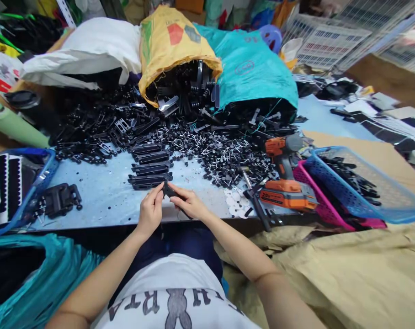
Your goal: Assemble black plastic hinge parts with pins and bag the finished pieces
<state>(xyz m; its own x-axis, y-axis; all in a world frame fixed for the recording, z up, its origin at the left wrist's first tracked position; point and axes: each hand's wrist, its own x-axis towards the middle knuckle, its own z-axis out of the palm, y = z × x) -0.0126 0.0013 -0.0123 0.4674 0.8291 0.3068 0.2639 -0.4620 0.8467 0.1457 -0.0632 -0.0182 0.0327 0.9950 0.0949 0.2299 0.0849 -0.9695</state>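
Close to the table's front edge, my left hand (150,211) and my right hand (190,204) are closed on one dark plastic part (172,192). The left fingertips pinch its upper left end. My right fingers wrap round its lower body, which slants down to the right and is partly covered. Just beyond my hands lies a row of long black plastic pieces (151,179), set side by side. Behind and to the right spreads a heap of short metal screws or pins with black heads (221,155).
An orange cordless drill (287,194) and a hammer (257,201) lie right of my hands, beside a blue basket (396,205). White, yellow (176,34) and teal (252,68) sacks spill black parts at the back. A blue basket (39,183) stands left.
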